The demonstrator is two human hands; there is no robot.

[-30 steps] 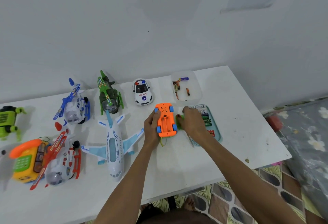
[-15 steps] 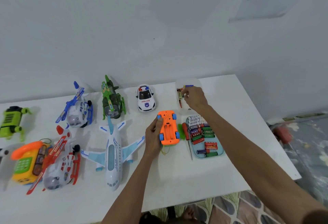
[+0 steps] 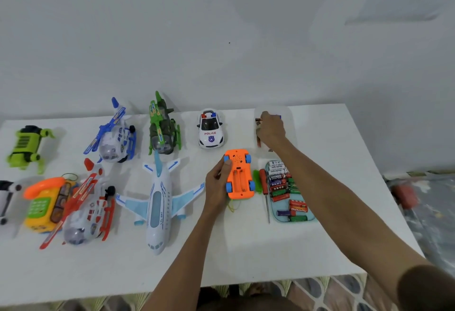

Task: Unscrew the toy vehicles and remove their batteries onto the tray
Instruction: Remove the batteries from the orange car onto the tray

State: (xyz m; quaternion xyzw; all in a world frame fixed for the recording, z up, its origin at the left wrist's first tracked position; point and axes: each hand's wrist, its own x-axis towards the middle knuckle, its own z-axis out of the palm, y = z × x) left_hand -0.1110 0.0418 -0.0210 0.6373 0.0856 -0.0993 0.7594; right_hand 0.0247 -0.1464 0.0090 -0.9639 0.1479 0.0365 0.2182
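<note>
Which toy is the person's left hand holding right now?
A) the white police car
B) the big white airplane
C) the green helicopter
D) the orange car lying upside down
D: the left hand grips the side of the orange car, which lies wheels-up on the table; the other toys are untouched.

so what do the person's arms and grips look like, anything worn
Nothing worn that shows. The left grip and right grip are bare hands, no gloves or rings visible; left forearm and right forearm carry no sleeves, watch or bands.
</note>
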